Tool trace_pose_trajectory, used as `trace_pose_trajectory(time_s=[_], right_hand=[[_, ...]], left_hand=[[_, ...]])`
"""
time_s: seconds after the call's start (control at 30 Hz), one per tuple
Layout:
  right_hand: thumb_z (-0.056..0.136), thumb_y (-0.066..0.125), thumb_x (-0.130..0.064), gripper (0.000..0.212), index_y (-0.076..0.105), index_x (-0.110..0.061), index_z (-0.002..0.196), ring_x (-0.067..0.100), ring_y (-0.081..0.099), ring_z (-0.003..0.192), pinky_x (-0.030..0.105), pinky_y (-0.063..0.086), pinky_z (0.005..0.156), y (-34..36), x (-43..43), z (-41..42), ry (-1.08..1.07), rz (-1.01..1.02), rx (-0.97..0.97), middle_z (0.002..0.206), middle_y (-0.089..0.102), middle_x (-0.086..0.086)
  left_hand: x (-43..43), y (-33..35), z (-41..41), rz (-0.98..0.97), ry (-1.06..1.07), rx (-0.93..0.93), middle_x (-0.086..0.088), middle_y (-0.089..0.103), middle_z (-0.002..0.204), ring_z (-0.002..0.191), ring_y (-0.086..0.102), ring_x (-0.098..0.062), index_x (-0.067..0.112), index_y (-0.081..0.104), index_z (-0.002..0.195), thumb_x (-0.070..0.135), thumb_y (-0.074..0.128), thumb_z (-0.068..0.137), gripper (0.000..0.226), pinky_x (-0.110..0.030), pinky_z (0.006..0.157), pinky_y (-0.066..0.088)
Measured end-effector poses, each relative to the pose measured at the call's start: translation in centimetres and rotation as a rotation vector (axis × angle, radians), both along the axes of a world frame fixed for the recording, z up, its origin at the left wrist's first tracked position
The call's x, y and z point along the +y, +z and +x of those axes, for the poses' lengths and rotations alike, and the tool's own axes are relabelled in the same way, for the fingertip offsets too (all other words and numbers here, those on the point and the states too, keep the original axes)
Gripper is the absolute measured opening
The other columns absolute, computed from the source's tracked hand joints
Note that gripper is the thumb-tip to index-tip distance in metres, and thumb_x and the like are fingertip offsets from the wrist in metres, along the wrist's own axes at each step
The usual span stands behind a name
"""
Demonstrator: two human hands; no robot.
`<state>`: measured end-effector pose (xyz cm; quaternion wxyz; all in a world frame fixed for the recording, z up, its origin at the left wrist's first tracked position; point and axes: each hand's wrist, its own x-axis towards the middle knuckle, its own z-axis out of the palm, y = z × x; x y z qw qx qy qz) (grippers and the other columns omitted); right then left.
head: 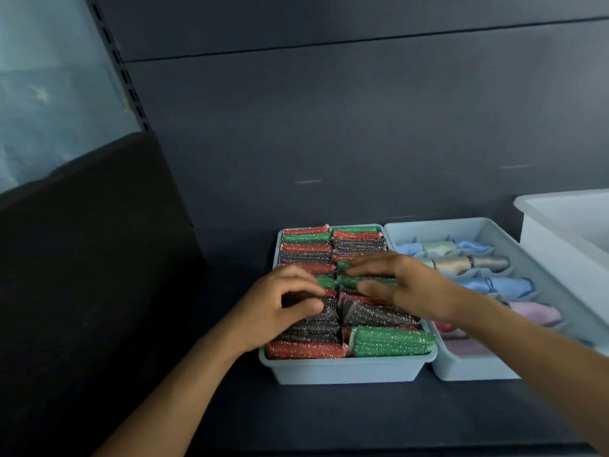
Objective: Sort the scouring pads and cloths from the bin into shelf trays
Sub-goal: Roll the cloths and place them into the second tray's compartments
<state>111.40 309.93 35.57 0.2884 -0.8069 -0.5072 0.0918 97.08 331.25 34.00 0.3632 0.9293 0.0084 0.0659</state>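
A light blue tray [342, 371] on the shelf is packed with two columns of red, green and black glittery scouring pads. A green scouring pad [359, 280] lies across the middle of the tray, on top of the rows. My left hand [280, 305] has curled fingers, and its fingertips pinch that pad's left end over the left column. My right hand [408, 286] reaches in from the right and holds the pad's right part between fingers and thumb. Beside it, a second light blue tray [461, 371] holds rolled cloths [507, 285] in blue, beige, pink and red.
A white bin [560, 232] stands at the far right of the shelf, behind the cloth tray. A dark panel [99, 258] closes off the left side. The shelf's dark back wall [329, 127] rises right behind the trays.
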Motion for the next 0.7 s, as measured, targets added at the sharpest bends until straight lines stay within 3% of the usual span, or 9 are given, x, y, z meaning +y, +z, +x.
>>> trace_pose_trajectory(time_s=[0.07, 0.17, 0.27, 0.4, 0.47, 0.53, 0.6, 0.7], right_hand=[[0.087, 0.065, -0.038, 0.020, 0.072, -0.030, 0.104, 0.000, 0.059, 0.099, 0.026, 0.049, 0.092, 0.5, -0.3, -1.2, 0.031, 0.053, 0.016, 0.107, 0.065, -0.014], [0.081, 0.072, -0.041, 0.016, 0.073, -0.028, 0.090, 0.004, 0.060, 0.076, 0.029, 0.053, 0.071, 1.2, -0.3, -2.2, 0.039, -0.007, 0.038, 0.082, 0.065, -0.014], [0.079, 0.074, -0.044, 0.024, 0.069, -0.030, 0.098, 0.003, 0.059, 0.075, 0.031, 0.053, 0.071, 1.1, -0.4, -2.2, -0.012, -0.177, -0.096, 0.083, 0.063, -0.015], [0.084, 0.071, -0.029, 0.010, 0.065, -0.023, 0.090, 0.006, 0.057, 0.073, 0.027, 0.047, 0.067, 0.7, -0.6, -2.9, -0.027, -0.166, -0.222, 0.083, 0.060, -0.015], [0.089, 0.063, -0.023, 0.004, 0.060, -0.023, 0.085, 0.012, 0.059, 0.078, 0.025, 0.040, 0.066, 1.2, -0.4, -3.6, -0.013, -0.198, -0.357, 0.083, 0.057, -0.013], [0.090, 0.056, -0.019, 0.012, 0.051, -0.022, 0.079, 0.018, 0.060, 0.084, 0.027, 0.036, 0.066, 1.6, 0.0, -4.2, -0.007, -0.240, -0.485, 0.086, 0.060, -0.008], [0.088, 0.054, -0.013, 0.017, 0.044, -0.023, 0.079, 0.022, 0.061, 0.087, 0.028, 0.034, 0.066, 1.7, 0.8, -5.0, 0.005, -0.285, -0.584, 0.092, 0.063, -0.002], [0.088, 0.055, -0.007, 0.013, 0.058, -0.020, 0.089, 0.023, 0.063, 0.088, 0.030, 0.044, 0.071, 1.6, 2.1, -5.3, 0.055, -0.363, -0.575, 0.089, 0.061, 0.000]], left_hand=[[0.0, -0.1, -0.7, 0.065, 0.000, -0.006, 0.022, 0.061, 0.096, 0.099, 0.055, 0.005, 0.033, 0.073, 0.103, 0.040, 0.073, 0.081, 0.023, -0.022, 0.090, 0.044], [-0.3, 0.3, -0.4, 0.079, 0.036, 0.038, 0.025, 0.064, 0.095, 0.094, 0.058, 0.008, 0.031, 0.074, 0.104, 0.034, 0.074, 0.084, 0.020, -0.019, 0.086, 0.047], [-0.8, 0.5, 0.1, 0.102, 0.090, 0.044, 0.022, 0.065, 0.092, 0.089, 0.060, 0.007, 0.028, 0.072, 0.104, 0.029, 0.071, 0.088, 0.017, -0.012, 0.077, 0.045], [-1.2, 0.8, 0.0, 0.092, 0.126, -0.018, 0.016, 0.065, 0.087, 0.082, 0.060, 0.002, 0.027, 0.070, 0.097, 0.022, 0.069, 0.089, 0.009, -0.017, 0.073, 0.048], [-1.4, 1.1, -0.1, 0.208, 0.069, -0.016, 0.020, 0.062, 0.092, 0.082, 0.056, 0.007, 0.025, 0.070, 0.101, 0.022, 0.067, 0.091, 0.011, -0.008, 0.072, 0.041], [-2.0, 1.2, 0.2, 0.360, -0.020, 0.003, 0.020, 0.058, 0.095, 0.082, 0.051, 0.008, 0.024, 0.070, 0.105, 0.024, 0.065, 0.092, 0.014, -0.006, 0.071, 0.035], [-2.8, 0.9, 0.6, 0.403, -0.041, 0.039, 0.018, 0.057, 0.096, 0.084, 0.052, 0.002, 0.023, 0.071, 0.104, 0.024, 0.064, 0.093, 0.013, -0.012, 0.074, 0.038], [-2.7, 0.5, 0.8, 0.343, 0.021, 0.066, 0.018, 0.057, 0.091, 0.082, 0.054, 0.003, 0.024, 0.073, 0.101, 0.025, 0.068, 0.090, 0.012, -0.021, 0.076, 0.044]])
